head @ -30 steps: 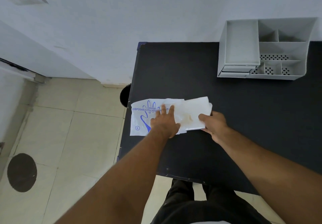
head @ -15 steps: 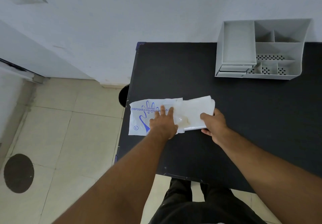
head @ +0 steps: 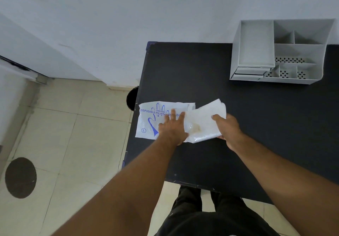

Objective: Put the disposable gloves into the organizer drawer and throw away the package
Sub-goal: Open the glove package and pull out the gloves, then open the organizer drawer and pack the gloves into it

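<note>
A white plastic package (head: 152,120) with a blue hand print and "DISPOSABLE POLYETHYLENE GLOVES" lies flat at the left edge of the black table (head: 192,70). My left hand (head: 173,128) presses flat on its right half, fingers spread. A stack of clear folded gloves (head: 203,122) sticks out of the package's right end. My right hand (head: 226,128) grips the stack's right edge. The grey organizer (head: 280,52) stands at the table's back right, with two shut drawers (head: 250,73) at its lower left.
A dark round bin (head: 132,98) sits on the tiled floor just left of the table, partly hidden by its edge. A dark round patch (head: 20,178) marks the floor at far left. The white wall runs behind the table.
My right hand has drawn the glove stack further right, out of the package. My left hand keeps the package pinned in place.
</note>
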